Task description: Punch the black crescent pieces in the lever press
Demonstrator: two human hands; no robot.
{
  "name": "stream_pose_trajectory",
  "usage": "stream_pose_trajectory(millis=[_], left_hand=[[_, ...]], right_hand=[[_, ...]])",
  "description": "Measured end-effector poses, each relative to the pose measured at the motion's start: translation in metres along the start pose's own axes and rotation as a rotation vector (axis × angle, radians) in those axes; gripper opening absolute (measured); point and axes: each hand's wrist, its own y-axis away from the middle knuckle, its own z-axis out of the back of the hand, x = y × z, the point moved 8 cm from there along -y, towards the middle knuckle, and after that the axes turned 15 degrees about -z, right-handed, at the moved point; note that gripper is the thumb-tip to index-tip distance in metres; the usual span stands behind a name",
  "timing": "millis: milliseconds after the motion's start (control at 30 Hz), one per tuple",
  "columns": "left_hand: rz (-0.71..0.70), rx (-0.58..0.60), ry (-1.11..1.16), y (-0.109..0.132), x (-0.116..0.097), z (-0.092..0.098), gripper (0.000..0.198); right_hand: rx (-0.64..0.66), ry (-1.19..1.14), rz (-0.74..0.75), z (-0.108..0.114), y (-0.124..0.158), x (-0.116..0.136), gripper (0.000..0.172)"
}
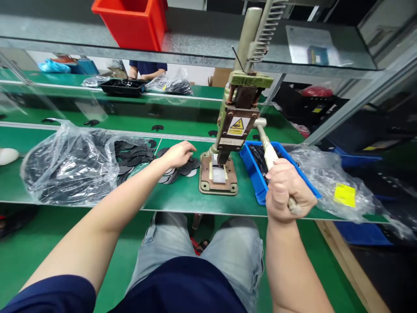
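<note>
A hand-lever press (237, 126) with a yellow warning label stands upright on the green bench. My right hand (288, 189) is wrapped round the press's lever (269, 150), which slants down toward me. Left of the press base (218, 186), my left hand (179, 154) is over a pile of flat, dark curved pieces (174, 174); its fingers look apart, with nothing visible in them. A pale plate (219, 175) lies on the base below the ram. Whether a workpiece sits there I cannot tell.
A clear plastic bag (70, 167) of dark pieces lies at left. Right of the press sits a blue bin (257, 180) with black parts, beside clear plastic wrap (329, 178). A red bin (133, 24) stands on the overhead shelf (202, 28). Another person's hands (143, 77) show across the bench.
</note>
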Motion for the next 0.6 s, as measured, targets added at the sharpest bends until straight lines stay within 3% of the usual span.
stream_pose_trajectory(millis=[100,200,467,600], left_hand=[[0.127,0.115,-0.117,0.021,0.040,0.016,0.030],[0.174,0.251,-0.121,0.034,0.057,0.010,0.035],[0.104,0.332,-0.171,0.016,0.052,-0.031,0.062],[0.080,0.336,-0.197,0.003,0.049,-0.033,0.049]], right_hand=[[-0.023,-0.023,0.002,0.000,0.000,0.000,0.040],[-0.045,-0.043,0.009,0.000,0.001,-0.002,0.041],[-0.028,-0.050,0.009,-0.001,0.000,-0.001,0.040],[-0.029,-0.067,0.014,-0.001,-0.001,0.001,0.038]])
